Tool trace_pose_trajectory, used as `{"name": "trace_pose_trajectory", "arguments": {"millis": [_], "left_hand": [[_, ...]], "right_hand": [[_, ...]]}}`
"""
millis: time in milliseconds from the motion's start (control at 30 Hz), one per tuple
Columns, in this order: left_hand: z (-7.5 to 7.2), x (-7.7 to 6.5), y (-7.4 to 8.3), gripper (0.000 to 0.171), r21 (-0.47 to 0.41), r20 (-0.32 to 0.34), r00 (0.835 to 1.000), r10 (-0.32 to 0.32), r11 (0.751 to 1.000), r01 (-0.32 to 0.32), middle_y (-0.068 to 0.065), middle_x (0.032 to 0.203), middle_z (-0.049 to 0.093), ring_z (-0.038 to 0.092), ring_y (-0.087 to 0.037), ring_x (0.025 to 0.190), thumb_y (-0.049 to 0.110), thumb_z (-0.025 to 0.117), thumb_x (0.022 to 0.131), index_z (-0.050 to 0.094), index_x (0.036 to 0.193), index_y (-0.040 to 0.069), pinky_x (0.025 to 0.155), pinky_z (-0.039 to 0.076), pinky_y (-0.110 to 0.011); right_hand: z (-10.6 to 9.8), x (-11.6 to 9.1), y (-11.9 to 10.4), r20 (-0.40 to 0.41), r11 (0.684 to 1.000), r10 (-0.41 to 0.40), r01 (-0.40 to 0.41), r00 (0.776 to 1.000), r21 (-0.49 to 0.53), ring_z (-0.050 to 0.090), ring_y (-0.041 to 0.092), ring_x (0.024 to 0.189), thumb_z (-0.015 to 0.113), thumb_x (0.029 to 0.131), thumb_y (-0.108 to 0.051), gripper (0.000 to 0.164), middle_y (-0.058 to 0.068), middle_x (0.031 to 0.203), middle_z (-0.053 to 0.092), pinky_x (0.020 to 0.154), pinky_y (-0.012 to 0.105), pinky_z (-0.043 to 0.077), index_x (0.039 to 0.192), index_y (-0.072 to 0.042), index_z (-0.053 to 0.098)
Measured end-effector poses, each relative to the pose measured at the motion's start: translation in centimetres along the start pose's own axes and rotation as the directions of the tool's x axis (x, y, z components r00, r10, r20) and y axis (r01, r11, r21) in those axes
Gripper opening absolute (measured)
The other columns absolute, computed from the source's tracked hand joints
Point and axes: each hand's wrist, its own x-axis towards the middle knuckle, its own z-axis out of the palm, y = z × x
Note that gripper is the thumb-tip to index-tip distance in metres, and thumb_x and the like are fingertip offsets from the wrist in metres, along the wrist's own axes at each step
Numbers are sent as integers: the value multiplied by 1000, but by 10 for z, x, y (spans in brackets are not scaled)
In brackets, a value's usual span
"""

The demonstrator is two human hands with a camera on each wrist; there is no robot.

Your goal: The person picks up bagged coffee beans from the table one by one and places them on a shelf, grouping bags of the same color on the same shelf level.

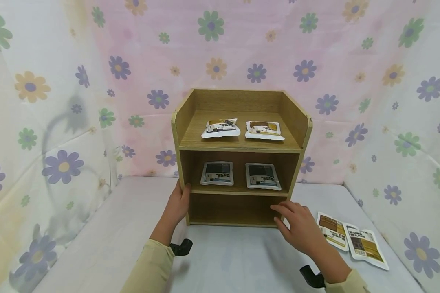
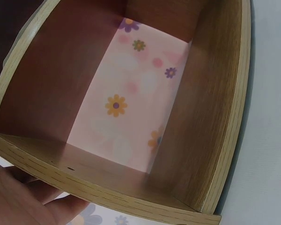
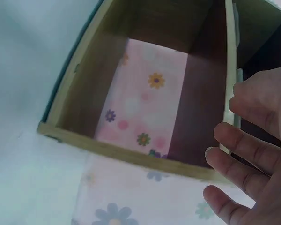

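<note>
One grip, L hand [image 1: 177, 201], holding shelf unit [image 1: 240, 149]; R hand [image 1: 300, 226] wide.
L thumb at front edge, fingers outside side panel [image 2: 112, 176]. R hand by opp. front edge, contact unclear. Unit on bench [image 1: 227, 260] w/ 2 pkts [image 1: 221, 129] up top, 2 grey pkts [image 1: 218, 174] on mid shelf [image 1: 238, 191]; 2 loose pkts [image 1: 366, 244] lie to R; floral cloth [image 1: 234, 53] behind.

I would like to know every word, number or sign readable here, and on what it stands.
No text reads clearly enough to quote.
Top shelf, left packet and right packet: lettering too small to read.
Middle shelf, dark left packet and dark right packet: too small and dim.
Table, left-hand packet and right-hand packet: likewise unreadable.
</note>
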Motion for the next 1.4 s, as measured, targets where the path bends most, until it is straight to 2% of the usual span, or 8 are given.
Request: {"name": "trace_pose_trajectory", "arguments": {"millis": [433, 567, 867, 1067, 1167, 1400], "left_hand": [[-1, -1, 2, 56, -8, 6, 1000, 2, 1000, -1, -25, 147, 41, 44, -43, 132, 38, 28, 105, 21, 152, 10, 109, 34, -58], [1, 1, -1, 57, -6, 7, 1000, -3, 1000, 3, -25, 150, 38, 41, -43, 135, 40, 28, 105, 20, 153, 11, 110, 32, -59], [1, 0, -1, 56, 8, -16, 1000, 25, 1000, -25, -26, 147, 42, 45, -43, 132, 37, 28, 105, 22, 153, 8, 108, 35, -58], [0, 0, 2, 55, 23, -18, 999, 45, 999, -45, -27, 146, 43, 46, -42, 131, 35, 29, 105, 22, 153, 8, 109, 36, -57], [-1, 1, 3, 55, 27, -20, 999, 41, 999, -40, -27, 145, 43, 46, -42, 131, 35, 29, 105, 22, 152, 8, 109, 36, -56], [-1, 2, 1, 57, 23, -15, 1000, 12, 1000, -12, -25, 146, 43, 46, -41, 131, 39, 27, 104, 22, 153, 10, 108, 36, -56]], "right_hand": [[10, -17, 27, 14, 997, 69, -69, 998, -19, 64, 27, 98, 73, 84, -18, 30, 4, 105, 67, 82, 50, 49, 114, -16, 70], [13, -23, 37, 61, 993, 111, -109, 992, -38, 63, 29, 100, 72, 85, -21, 31, 6, 107, 67, 83, 51, 49, 116, -15, 69], [22, -33, 63, 183, 973, 226, -212, 957, -93, 60, 37, 106, 73, 84, -23, 38, 13, 112, 64, 90, 61, 43, 120, -12, 66], [24, -38, 82, 261, 960, 273, -247, 926, -129, 61, 41, 102, 75, 81, -23, 44, 20, 114, 62, 83, 60, 47, 121, -9, 65], [25, -39, 93, 291, 958, 282, -253, 914, -133, 61, 43, 99, 76, 80, -23, 46, 23, 115, 61, 80, 59, 49, 122, -7, 64], [26, -44, 108, 353, 952, 305, -281, 885, -117, 56, 53, 107, 73, 83, -24, 49, 32, 125, 55, 79, 62, 48, 126, -5, 61]]}}
